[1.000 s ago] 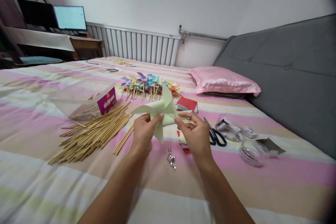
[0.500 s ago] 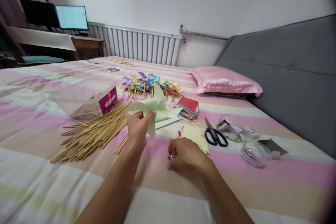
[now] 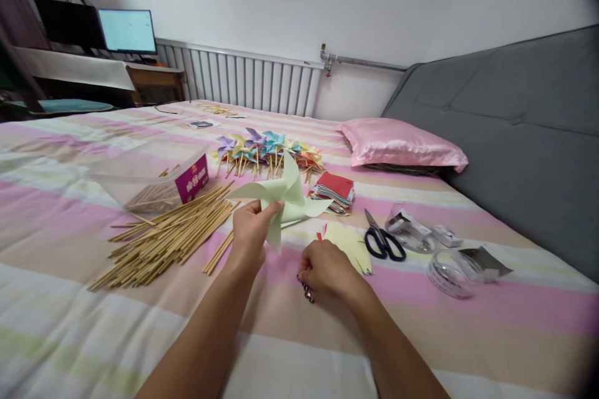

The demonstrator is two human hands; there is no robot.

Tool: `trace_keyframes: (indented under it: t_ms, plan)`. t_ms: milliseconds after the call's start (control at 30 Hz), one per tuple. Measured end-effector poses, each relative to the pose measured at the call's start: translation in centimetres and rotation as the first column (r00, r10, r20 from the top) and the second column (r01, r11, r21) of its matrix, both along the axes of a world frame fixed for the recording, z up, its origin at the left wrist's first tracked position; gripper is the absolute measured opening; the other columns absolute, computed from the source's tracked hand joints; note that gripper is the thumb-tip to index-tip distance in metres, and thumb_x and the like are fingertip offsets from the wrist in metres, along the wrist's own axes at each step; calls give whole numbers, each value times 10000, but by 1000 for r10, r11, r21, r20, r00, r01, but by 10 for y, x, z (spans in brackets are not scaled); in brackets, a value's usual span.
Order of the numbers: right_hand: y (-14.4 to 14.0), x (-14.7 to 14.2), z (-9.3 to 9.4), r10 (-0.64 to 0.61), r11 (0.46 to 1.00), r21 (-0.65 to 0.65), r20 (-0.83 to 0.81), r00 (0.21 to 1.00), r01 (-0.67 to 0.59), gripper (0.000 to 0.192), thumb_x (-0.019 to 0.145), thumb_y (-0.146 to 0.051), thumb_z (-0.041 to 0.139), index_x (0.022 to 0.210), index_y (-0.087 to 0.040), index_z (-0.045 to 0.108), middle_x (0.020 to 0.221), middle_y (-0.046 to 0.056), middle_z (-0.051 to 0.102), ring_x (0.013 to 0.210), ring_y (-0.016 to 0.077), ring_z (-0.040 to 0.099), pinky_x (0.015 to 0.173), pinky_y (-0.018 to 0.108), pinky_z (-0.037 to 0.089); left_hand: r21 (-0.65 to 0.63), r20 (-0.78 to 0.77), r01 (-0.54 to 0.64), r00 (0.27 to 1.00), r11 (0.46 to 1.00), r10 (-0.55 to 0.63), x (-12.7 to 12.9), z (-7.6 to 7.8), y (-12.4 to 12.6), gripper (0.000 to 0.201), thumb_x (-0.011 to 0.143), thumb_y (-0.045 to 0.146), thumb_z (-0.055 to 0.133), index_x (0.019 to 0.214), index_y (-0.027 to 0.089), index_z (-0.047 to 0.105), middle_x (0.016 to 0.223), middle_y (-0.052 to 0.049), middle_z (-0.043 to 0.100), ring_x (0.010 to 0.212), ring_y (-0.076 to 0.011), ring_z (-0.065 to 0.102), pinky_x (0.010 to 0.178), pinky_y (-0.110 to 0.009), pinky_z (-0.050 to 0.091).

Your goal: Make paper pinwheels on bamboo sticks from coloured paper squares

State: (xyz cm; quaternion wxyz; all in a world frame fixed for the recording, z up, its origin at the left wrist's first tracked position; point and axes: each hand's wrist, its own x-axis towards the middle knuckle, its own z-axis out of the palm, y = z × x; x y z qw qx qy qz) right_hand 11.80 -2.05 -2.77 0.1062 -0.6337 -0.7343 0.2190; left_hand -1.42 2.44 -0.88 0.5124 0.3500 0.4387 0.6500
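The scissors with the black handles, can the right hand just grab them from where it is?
Probably yes. The scissors lie flat on the bed, uncovered, just beyond the right hand. Only a yellow paper sheet lies between, and it is flat. The hand's fingers are down on small metal pieces.

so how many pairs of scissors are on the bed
1. The black-handled scissors lie on the bedspread to the right of the right hand, beside the yellow paper. Another pair could be hidden under the paper stacks.
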Motion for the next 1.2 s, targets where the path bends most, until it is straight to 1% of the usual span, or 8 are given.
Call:
trace_keyframes:
  t_ms: [133, 267, 367, 533, 700, 800, 933, 1200]
  plan:
    - [3, 7, 3, 18, 1000, 3, -84, 996, -18, 158, 638, -96, 573, 617, -196, 694, 633, 29, 698, 608, 150, 624, 533, 219, 363, 6, -7, 0, 1000, 1000, 0, -2, -1, 1, 218, 502, 251, 759, 643, 102, 686, 613, -31, 662, 539, -127, 555, 529, -222, 393]
    - [14, 19, 0, -50, 995, 76, -156, 987, 62, 149, 706, -172, 570, 723, -209, 713, 728, 33, 712, 681, 154, 633, 578, 217, 382, 32, -19, -15, 1000, 999, 15, -5, -2, 4, 222, 506, 255, 752, 658, 105, 691, 600, -24, 650, 552, -135, 557, 537, -226, 387]
    - [21, 22, -7, -100, 986, 117, -123, 987, 115, 159, 734, -180, 567, 759, -218, 719, 784, 31, 718, 737, 160, 636, 630, 227, 388, 30, -25, -39, 999, 999, 40, -6, -2, 6, 216, 505, 258, 748, 648, 107, 689, 565, -14, 628, 547, -135, 551, 531, -225, 380]
    - [24, 12, -18, -102, 984, 144, -60, 993, 109, 187, 749, -154, 553, 774, -229, 723, 809, 25, 725, 800, 178, 640, 656, 241, 382, 32, -22, -33, 999, 999, 33, -5, -3, 6, 193, 505, 247, 749, 626, 114, 679, 583, -17, 634, 546, -133, 548, 529, -227, 383]
    - [26, 11, -20, -163, 970, 173, -54, 985, 170, 267, 781, -131, 513, 908, -236, 723, 913, 51, 726, 870, 200, 641, 714, 266, 404, 47, -22, -23, 999, 999, 24, -4, -4, 6, 171, 520, 236, 738, 619, 113, 671, 594, -16, 635, 544, -129, 542, 528, -228, 386]
    - [27, 12, -19, -188, 966, 161, -85, 978, 200, 257, 769, -114, 529, 891, -227, 725, 905, 52, 725, 868, 189, 643, 747, 263, 414, 49, -29, -26, 999, 998, 27, -5, -3, 6, 152, 526, 231, 731, 605, 118, 666, 583, -6, 626, 531, -119, 530, 517, -222, 374]
    - [26, 12, -21, -150, 972, 164, -104, 983, 166, 199, 745, -143, 583, 842, -240, 727, 866, 25, 730, 848, 185, 643, 743, 262, 416, 46, -18, -41, 999, 998, 42, -4, -2, 6, 151, 515, 232, 737, 594, 126, 664, 582, 3, 621, 534, -117, 529, 524, -223, 374]
    - [33, 12, -37, -131, 975, 168, -101, 986, 147, 182, 760, -174, 560, 805, -239, 724, 824, 28, 724, 803, 171, 638, 703, 248, 413, 47, -22, -34, 999, 998, 35, -3, -2, 5, 163, 503, 230, 743, 608, 128, 672, 595, 2, 626, 548, -119, 533, 533, -225, 378]
